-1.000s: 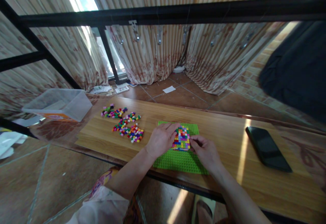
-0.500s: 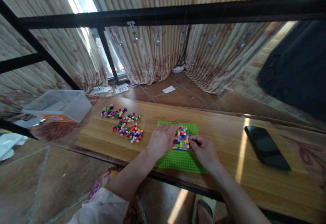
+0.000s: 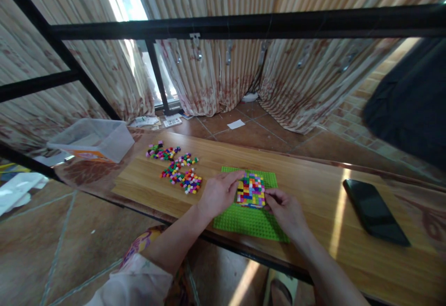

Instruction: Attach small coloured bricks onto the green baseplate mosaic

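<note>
A square block of small multicoloured toy bricks [image 3: 251,189] stands on a green studded baseplate [image 3: 249,224]. My left hand [image 3: 219,195] lies along the block's left side, fingers together and reaching to its far left corner, gripping that side. At the right edge, my right hand [image 3: 286,209] has thumb and forefinger pinched against the block. Whatever lies between those fingertips is too small to make out. Loose toy bricks [image 3: 190,180] in many colours are spread in a pile to the left of the baseplate.
A clear plastic bin [image 3: 114,143] with an orange label stands at the table's left end. A black phone [image 3: 376,213] lies on the wooden tabletop [image 3: 313,180] to the right. Beyond the table are a black metal frame [image 3: 223,27] and striped curtains [image 3: 216,78].
The view has shifted slightly, so everything appears a little further right. Both hands keep their places at the two sides of the block.
</note>
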Demonstrator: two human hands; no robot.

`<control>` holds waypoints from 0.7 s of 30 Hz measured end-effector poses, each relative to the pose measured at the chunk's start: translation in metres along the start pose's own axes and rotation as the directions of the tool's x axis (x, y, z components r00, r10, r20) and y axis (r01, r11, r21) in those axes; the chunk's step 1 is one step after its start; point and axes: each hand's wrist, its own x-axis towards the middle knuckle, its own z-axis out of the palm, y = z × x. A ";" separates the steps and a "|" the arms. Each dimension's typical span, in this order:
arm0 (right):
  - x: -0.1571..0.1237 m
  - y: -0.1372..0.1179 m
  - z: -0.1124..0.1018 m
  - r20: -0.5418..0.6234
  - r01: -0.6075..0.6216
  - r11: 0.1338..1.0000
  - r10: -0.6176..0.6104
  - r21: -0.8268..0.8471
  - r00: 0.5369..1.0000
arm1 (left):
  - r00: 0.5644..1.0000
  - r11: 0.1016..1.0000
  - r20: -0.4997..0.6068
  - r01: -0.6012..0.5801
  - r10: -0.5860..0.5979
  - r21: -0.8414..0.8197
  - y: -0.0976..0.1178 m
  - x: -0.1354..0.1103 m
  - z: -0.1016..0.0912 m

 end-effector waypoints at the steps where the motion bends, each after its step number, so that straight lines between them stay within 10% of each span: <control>1: 0.000 0.000 0.000 0.001 -0.002 1.000 0.002 0.000 1.000 | 1.000 1.000 -0.024 0.005 -0.005 -0.010 -0.004 0.000 -0.003; 8: 0.000 -0.001 -0.001 0.011 0.013 0.999 -0.013 -0.029 1.000 | 0.963 0.966 -0.176 0.228 -0.204 0.123 -0.045 0.012 -0.039; 14: 0.002 0.005 -0.003 0.007 0.024 0.997 -0.024 -0.075 1.000 | 0.843 0.806 -0.145 0.538 -0.518 0.249 -0.080 0.011 -0.078; 21: 0.003 0.007 -0.006 0.025 0.034 0.990 -0.031 -0.135 0.999 | 0.793 0.703 -0.020 0.550 -0.608 0.451 -0.085 0.001 -0.088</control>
